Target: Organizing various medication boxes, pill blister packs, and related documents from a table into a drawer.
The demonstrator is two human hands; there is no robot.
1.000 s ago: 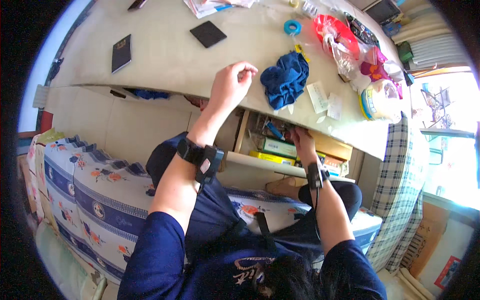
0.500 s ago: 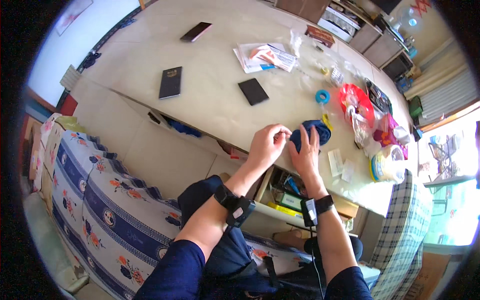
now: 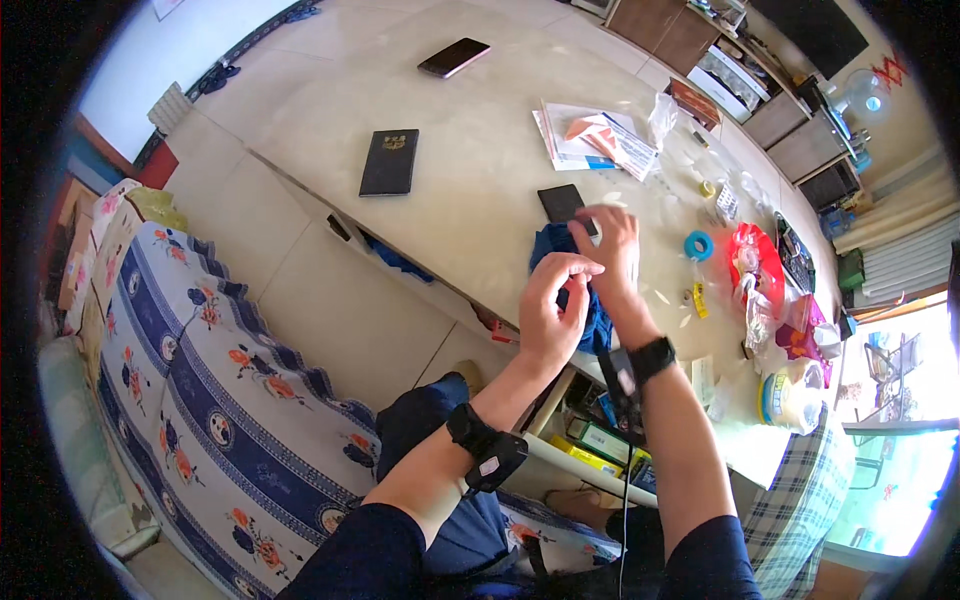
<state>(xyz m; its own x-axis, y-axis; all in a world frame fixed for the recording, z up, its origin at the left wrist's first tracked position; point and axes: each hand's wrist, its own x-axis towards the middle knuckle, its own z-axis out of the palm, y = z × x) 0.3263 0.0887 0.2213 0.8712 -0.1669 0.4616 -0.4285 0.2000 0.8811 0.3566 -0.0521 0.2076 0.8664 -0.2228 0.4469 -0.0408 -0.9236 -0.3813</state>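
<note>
A crumpled dark blue cloth (image 3: 597, 325) lies at the near edge of the table, beneath both hands and partly hidden by them. My left hand (image 3: 553, 310) is closed in a pinch in front of the cloth, thumb and forefinger together. Whatever is between those fingertips is too small to make out. Over the cloth, my right hand (image 3: 618, 250) has its fingers bent and somewhat apart, slightly blurred, with nothing visible in them. Just beyond it lies a black wallet-like case (image 3: 560, 202). Each of my wrists wears a black strapped device.
A dark booklet (image 3: 389, 162), a phone (image 3: 454, 57) and papers (image 3: 575, 140) lie farther back. To the right are blue tape (image 3: 698, 245), a yellow strip (image 3: 699, 300), a red bag (image 3: 752, 262) and a plastic tub (image 3: 790, 398). An open drawer (image 3: 600, 440) juts out below.
The blue cloth has shifted left toward the black case and spread out from its bunched shape. My right hand has moved with it, its fingers now bent. The view has turned slightly.
</note>
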